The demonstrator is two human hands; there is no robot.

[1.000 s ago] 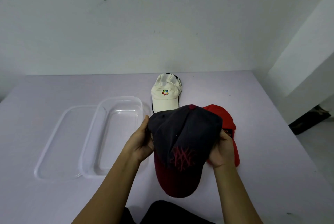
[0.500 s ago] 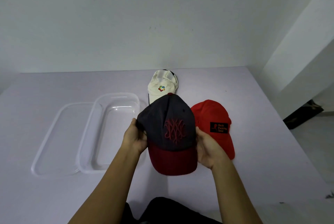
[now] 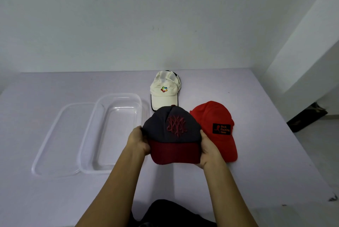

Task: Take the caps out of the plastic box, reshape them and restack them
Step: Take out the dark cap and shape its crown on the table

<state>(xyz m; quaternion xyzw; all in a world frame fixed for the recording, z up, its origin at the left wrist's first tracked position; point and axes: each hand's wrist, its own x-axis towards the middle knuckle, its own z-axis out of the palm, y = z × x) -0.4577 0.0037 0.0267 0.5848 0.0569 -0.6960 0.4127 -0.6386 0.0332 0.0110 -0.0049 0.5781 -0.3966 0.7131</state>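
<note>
Since a second ago I have turned the dark cap (image 3: 171, 131) crown-up, my left hand (image 3: 138, 141) and right hand (image 3: 208, 148) clamped on its sides. Reshaping is in hand; next, I stack it on the red cap (image 3: 215, 126) beside it.

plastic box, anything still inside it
No caps show inside the plastic box; through its clear walls only the table is seen. Its lid lies beside it, partly tucked under its left edge.

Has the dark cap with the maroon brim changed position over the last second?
Yes. The dark cap has tipped upright, logo now facing the camera, crown nearer the white cap.
</note>
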